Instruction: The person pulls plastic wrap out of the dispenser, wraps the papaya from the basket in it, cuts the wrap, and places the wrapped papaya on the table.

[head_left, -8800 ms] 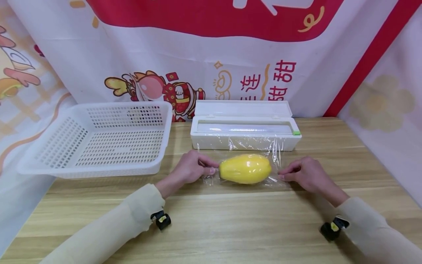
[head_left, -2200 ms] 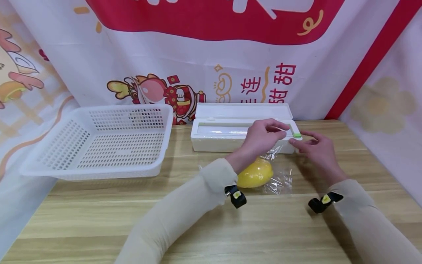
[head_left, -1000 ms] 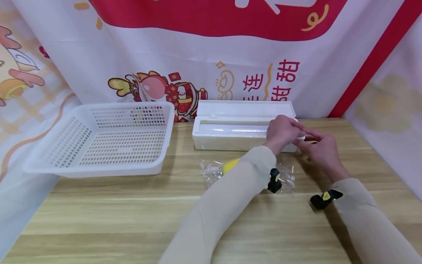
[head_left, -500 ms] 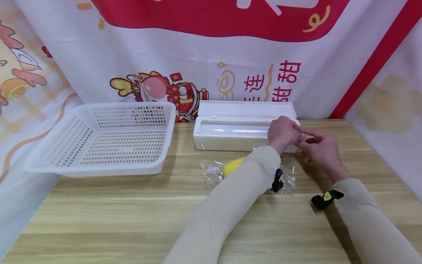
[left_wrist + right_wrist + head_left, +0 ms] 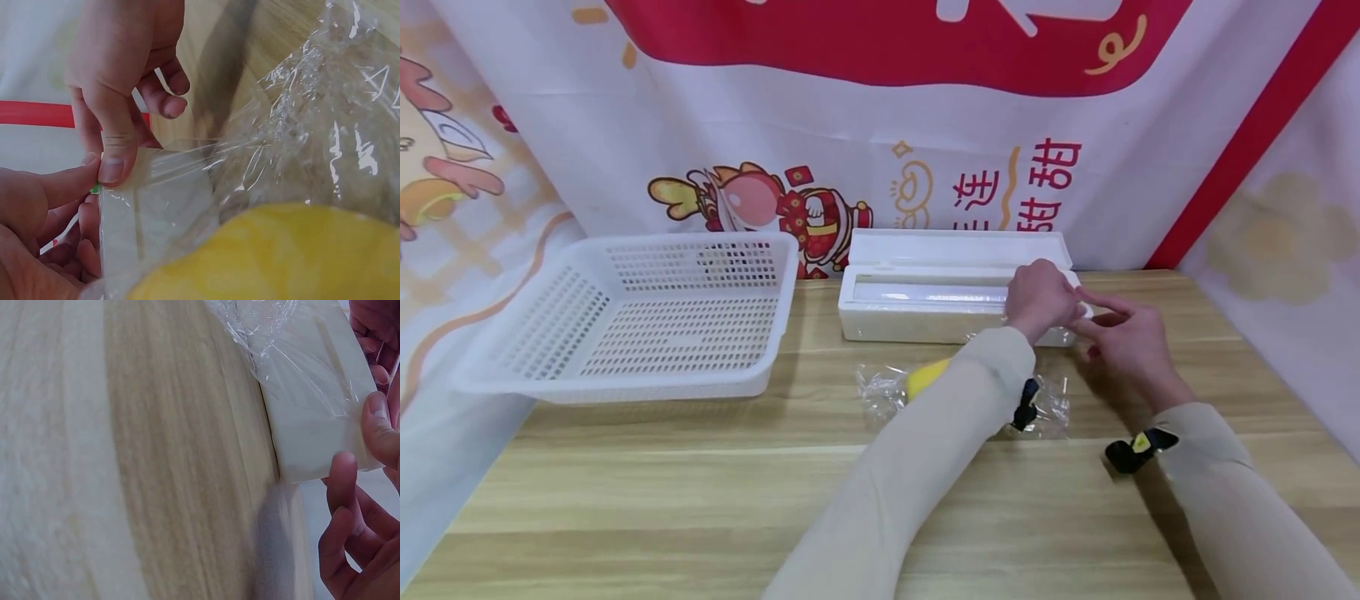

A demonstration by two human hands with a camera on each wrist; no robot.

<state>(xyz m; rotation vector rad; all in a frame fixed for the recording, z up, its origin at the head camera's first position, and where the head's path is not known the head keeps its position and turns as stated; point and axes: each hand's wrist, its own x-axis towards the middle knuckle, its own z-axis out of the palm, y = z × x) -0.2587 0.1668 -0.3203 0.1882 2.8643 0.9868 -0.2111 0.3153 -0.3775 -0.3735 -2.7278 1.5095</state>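
Here, film roll [image 5: 932, 292] inside open white box [image 5: 913, 323]

1. A table [image 5: 700, 500] with streaky, light brown wood grain.
2. Behind it hangs a white cloth [image 5: 760, 112] printed with a big red shape [image 5: 887, 42], a cartoon figure [image 5: 752, 200] and red Chinese characters [image 5: 1052, 162].
3. A red stripe [image 5: 1252, 142] slants down to the table's far edge.
4. The left cloth [image 5: 445, 308] shows pale orange checks; the right cloth [image 5: 1330, 350], a faint flower [image 5: 1273, 237].
5. Light is soft and fairly even.

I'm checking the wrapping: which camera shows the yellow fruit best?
Left wrist view: the yellow fruit looms large, though cut off. Head: only part shows beyond the left sleeve. Right wrist: none of it.
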